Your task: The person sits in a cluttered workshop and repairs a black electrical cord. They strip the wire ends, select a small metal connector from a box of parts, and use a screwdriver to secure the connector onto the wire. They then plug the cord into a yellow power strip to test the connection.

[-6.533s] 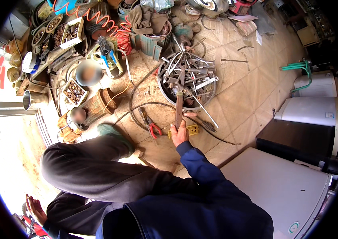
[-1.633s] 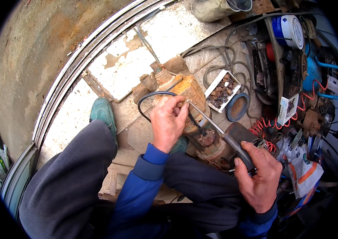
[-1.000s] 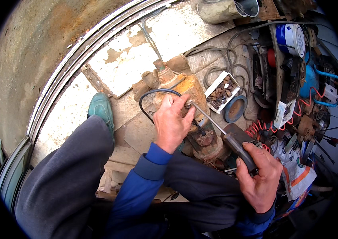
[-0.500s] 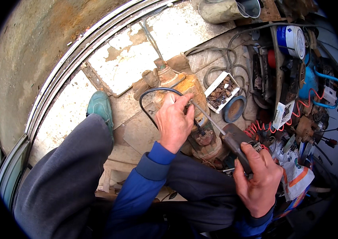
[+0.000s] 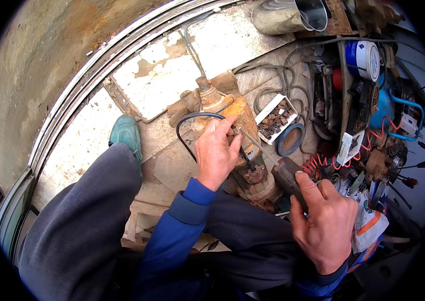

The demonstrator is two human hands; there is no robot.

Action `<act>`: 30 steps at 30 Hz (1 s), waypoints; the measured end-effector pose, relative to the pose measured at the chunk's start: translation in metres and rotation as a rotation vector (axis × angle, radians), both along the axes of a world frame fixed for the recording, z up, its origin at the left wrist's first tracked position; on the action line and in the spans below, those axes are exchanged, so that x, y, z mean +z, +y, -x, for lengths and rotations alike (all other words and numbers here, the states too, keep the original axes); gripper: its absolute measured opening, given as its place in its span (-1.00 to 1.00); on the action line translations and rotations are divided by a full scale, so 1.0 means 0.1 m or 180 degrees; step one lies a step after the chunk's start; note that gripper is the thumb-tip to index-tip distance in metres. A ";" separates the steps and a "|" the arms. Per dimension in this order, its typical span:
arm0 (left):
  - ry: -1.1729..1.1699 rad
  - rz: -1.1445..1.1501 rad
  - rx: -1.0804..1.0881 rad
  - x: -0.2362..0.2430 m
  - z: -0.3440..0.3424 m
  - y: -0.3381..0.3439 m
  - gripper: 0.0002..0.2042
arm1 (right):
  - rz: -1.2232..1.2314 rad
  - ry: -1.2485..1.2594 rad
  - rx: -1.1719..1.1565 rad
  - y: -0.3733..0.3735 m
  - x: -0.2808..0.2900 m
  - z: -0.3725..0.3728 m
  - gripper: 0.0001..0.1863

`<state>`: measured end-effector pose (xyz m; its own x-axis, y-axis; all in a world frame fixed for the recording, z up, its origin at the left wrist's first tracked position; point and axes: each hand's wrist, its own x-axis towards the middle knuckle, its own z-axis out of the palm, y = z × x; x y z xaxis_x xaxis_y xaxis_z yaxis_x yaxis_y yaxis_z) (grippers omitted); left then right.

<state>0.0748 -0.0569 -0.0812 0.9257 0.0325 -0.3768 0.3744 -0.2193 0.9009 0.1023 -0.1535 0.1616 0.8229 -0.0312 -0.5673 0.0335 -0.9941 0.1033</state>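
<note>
A rusty, orange-stained cylindrical machine [image 5: 242,113], like a pump or motor, lies on the floor in front of me. A black cable [image 5: 182,120] loops out to its left, and another black length enters a fitting [image 5: 255,174] at its near end. Over the machine, my left hand [image 5: 217,150] is closed in a pinch on the cable; the pinched spot is partly hidden by my fingers. My right hand [image 5: 325,215] is wrapped round a screwdriver-like tool [image 5: 288,176] with a thick dark handle. Its thin metal shaft slants up-left, its tip close to my left fingertips.
Right of the machine are a white box of small brown pieces and springs [image 5: 276,119] and a round blue-rimmed disc [image 5: 290,139]. Farther right lie a coiled red cord [image 5: 317,161], a white-and-blue tub [image 5: 363,59] and cluttered tools. A metal bucket [image 5: 285,17] lies far back.
The view has shifted slightly. My right hand and the tool's handle have turned a little, while the shaft's tip stays by my left fingers. My left fingers have shifted slightly on the cable.
</note>
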 end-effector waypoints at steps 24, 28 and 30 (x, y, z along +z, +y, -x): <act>0.0126 -0.0135 0.0185 -0.01 0.00 0.09 -0.70 | 0.0023 0.0467 0.1789 -0.24 -0.02 -0.65 -0.54; 0.0187 -0.0160 0.0156 -0.02 0.00 0.10 -0.69 | 0.0123 0.0537 0.2590 -0.18 -0.04 -0.69 -0.49; 0.0175 -0.0068 0.0198 -0.03 -0.01 0.10 -0.69 | 0.0185 0.0686 0.2850 -0.21 -0.05 -0.66 -0.49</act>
<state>0.0760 -0.0465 -0.0838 0.8996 0.0980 -0.4257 0.4368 -0.2131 0.8740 0.1680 -0.1743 0.1566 0.4304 0.5329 -0.7285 0.8118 -0.5813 0.0544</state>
